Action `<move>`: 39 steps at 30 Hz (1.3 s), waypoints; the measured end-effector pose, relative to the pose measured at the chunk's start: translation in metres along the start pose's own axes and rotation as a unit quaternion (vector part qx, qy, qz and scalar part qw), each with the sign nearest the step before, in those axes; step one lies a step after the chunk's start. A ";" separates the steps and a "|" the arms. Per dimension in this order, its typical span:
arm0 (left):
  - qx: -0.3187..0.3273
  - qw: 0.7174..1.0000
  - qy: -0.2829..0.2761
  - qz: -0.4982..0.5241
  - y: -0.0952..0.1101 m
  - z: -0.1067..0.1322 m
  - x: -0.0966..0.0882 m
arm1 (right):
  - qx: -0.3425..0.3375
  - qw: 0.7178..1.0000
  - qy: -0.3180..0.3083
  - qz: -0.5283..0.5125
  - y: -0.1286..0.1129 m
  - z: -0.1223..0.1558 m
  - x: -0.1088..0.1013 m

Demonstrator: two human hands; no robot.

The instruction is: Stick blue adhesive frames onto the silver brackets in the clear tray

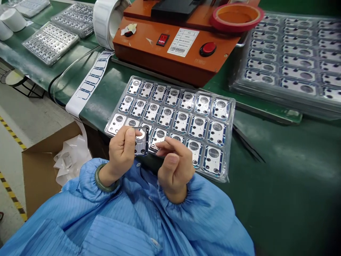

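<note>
My left hand [123, 151] is closed round a small dark square part with a round hole [141, 141], held just above the near edge of a clear plastic tray [230, 142]. The tray holds several rows of silver camera-frame parts with blue edges. My right hand [174, 164] is next to it, fingers curled and pinched toward the part's right edge; what it pinches is too small to make out. Both wrists wear blue striped sleeves, and a green bangle [102, 182] sits on the left one.
An orange machine [149, 53] with a red button [207, 49] stands behind the tray. A red tape roll [236, 16] lies on it. A white label roll [105, 21] trails a strip over the table edge. More part trays [290, 57] are stacked right and far left [50, 42]. A cardboard box [39, 167] sits below left.
</note>
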State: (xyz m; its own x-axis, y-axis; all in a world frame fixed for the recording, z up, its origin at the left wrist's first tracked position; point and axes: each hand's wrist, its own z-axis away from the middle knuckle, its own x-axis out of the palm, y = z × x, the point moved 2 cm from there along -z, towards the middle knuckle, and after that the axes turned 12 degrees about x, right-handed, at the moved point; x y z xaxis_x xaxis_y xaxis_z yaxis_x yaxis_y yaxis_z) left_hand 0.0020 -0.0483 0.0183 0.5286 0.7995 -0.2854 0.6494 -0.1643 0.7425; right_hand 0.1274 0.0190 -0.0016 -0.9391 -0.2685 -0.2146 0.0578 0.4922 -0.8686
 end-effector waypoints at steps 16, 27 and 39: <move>-0.053 0.998 0.008 0.043 0.004 0.001 0.009 | 0.107 0.965 -0.236 -0.031 -0.012 -0.017 0.000; -0.022 0.993 -0.073 0.086 0.013 0.006 0.012 | 0.220 0.950 -0.136 -0.176 -0.003 -0.013 -0.007; -0.018 0.985 -0.128 0.115 0.011 0.008 0.013 | 0.286 0.917 -0.141 -0.239 0.000 -0.016 -0.006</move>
State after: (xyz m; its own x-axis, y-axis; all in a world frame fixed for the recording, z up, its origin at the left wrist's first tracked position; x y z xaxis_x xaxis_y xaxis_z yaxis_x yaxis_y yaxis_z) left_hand 0.0205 -0.0442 0.0182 0.7830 0.5712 -0.2462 0.4785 -0.3004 0.8251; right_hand 0.1279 0.0342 0.0072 -0.7829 -0.5836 0.2156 -0.0947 -0.2307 -0.9684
